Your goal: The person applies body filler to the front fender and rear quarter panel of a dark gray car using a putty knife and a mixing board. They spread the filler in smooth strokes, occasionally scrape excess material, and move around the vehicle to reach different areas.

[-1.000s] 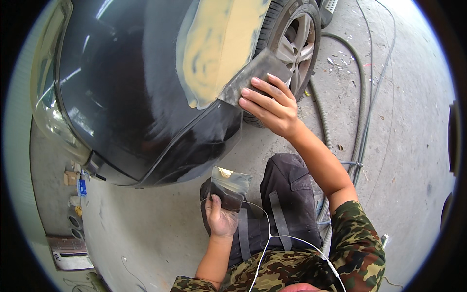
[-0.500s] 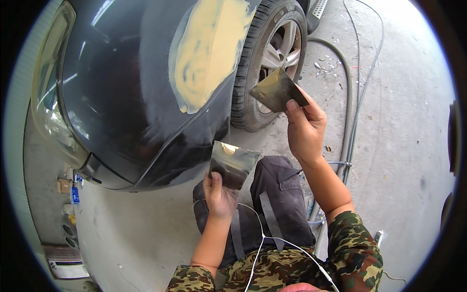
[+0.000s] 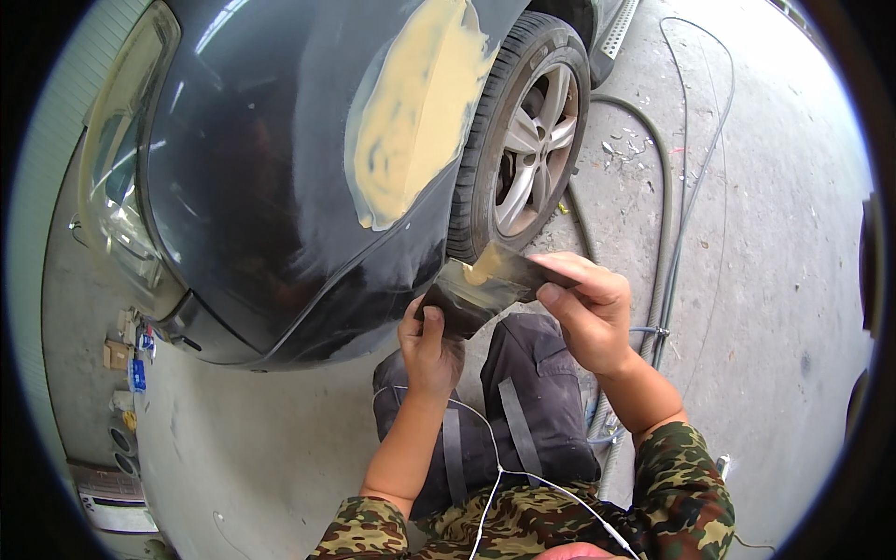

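Note:
My left hand pinches a flat putty plate, thumb on top, tilted in front of the car's lower bumper. From the right, my right hand grips a thin putty scraper between thumb and fingers. The scraper's far end meets or overlaps the plate. A small lump of yellowish putty shows where the two come together; which of them bears it I cannot tell. Above my hands, a broad patch of pale yellow putty covers part of the dark car body, just left of the wheel arch.
A front wheel stands right of the patch, and a headlight is at the left. Hoses run over the grey floor on the right, near scattered flakes. Small boxes lie at far left. A white cord hangs before me.
My right hand has come down and left, bringing its scraper onto or against the plate. My left hand has risen slightly and tilted the plate. The view has shifted a little.

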A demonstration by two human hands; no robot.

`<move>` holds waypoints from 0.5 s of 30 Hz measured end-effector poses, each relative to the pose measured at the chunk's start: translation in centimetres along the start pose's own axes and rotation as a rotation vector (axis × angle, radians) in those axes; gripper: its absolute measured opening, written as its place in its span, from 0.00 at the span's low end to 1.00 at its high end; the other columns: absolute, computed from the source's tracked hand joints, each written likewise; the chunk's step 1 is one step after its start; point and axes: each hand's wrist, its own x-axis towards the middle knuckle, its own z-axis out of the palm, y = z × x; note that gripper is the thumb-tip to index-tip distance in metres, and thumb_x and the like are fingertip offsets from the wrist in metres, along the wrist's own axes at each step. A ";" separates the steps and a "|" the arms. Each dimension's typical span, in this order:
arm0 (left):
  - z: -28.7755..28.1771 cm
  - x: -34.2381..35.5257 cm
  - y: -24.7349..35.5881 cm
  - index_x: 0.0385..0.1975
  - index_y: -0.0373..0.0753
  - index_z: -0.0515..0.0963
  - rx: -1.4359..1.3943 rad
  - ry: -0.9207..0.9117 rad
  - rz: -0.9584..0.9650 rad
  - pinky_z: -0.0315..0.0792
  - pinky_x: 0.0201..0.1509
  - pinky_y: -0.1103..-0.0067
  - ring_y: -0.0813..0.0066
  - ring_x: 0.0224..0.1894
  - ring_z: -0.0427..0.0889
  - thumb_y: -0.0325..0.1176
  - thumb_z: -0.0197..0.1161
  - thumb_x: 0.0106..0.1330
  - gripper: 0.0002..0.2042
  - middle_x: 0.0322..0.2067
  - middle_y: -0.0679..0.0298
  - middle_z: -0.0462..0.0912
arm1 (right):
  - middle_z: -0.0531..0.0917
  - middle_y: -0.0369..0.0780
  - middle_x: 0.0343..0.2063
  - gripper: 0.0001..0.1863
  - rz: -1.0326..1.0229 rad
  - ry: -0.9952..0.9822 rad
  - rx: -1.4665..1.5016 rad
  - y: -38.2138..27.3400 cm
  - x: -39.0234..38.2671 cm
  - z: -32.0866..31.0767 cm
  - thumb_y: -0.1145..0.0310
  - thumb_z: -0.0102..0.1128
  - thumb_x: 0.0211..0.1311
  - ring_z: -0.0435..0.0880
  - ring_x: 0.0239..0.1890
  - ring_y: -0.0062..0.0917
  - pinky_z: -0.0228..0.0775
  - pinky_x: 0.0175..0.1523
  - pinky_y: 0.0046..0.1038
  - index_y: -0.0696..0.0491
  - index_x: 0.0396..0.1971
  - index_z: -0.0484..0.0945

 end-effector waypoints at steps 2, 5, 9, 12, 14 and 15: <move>-0.3 0.2 0.1 0.49 0.30 0.74 0.000 -0.014 0.008 0.72 0.58 0.74 0.70 0.50 0.79 0.37 0.59 0.71 0.16 0.47 0.58 0.80 | 0.85 0.47 0.43 0.18 -0.055 -0.103 -0.155 -0.3 0.5 -0.7 0.84 0.57 0.57 0.84 0.43 0.31 0.74 0.48 0.26 0.61 0.48 0.80; -0.7 0.5 0.0 0.49 0.30 0.74 0.053 -0.015 0.000 0.72 0.57 0.74 0.70 0.49 0.79 0.37 0.60 0.70 0.16 0.46 0.58 0.80 | 0.85 0.47 0.42 0.17 -0.121 -0.196 -0.281 0.3 0.9 -1.7 0.84 0.57 0.56 0.85 0.43 0.36 0.76 0.48 0.29 0.59 0.47 0.81; -0.9 0.6 0.0 0.49 0.30 0.74 0.040 0.004 0.017 0.72 0.55 0.75 0.71 0.48 0.80 0.36 0.58 0.71 0.15 0.46 0.59 0.81 | 0.85 0.47 0.41 0.19 -0.114 -0.265 -0.524 2.0 1.1 -3.3 0.86 0.57 0.54 0.85 0.43 0.38 0.77 0.48 0.31 0.57 0.46 0.82; -0.8 0.1 0.3 0.48 0.30 0.74 -0.001 0.021 0.018 0.72 0.55 0.74 0.71 0.48 0.80 0.35 0.57 0.72 0.14 0.46 0.59 0.81 | 0.84 0.46 0.42 0.19 -0.139 -0.077 -0.630 3.3 2.3 -3.8 0.86 0.56 0.54 0.85 0.43 0.38 0.78 0.48 0.31 0.56 0.46 0.82; -0.7 -0.5 0.6 0.48 0.31 0.74 -0.048 0.003 -0.003 0.72 0.56 0.73 0.71 0.48 0.80 0.35 0.56 0.72 0.13 0.46 0.59 0.81 | 0.84 0.47 0.43 0.18 -0.256 0.089 -0.733 3.8 4.4 -4.6 0.85 0.55 0.56 0.84 0.47 0.38 0.76 0.52 0.32 0.55 0.46 0.82; -0.7 -0.9 0.7 0.48 0.31 0.74 -0.041 0.011 -0.009 0.73 0.56 0.73 0.70 0.49 0.80 0.35 0.56 0.72 0.13 0.46 0.58 0.80 | 0.84 0.46 0.43 0.18 -0.356 0.165 -0.778 3.9 5.9 -4.9 0.85 0.55 0.57 0.84 0.48 0.38 0.75 0.53 0.33 0.55 0.46 0.82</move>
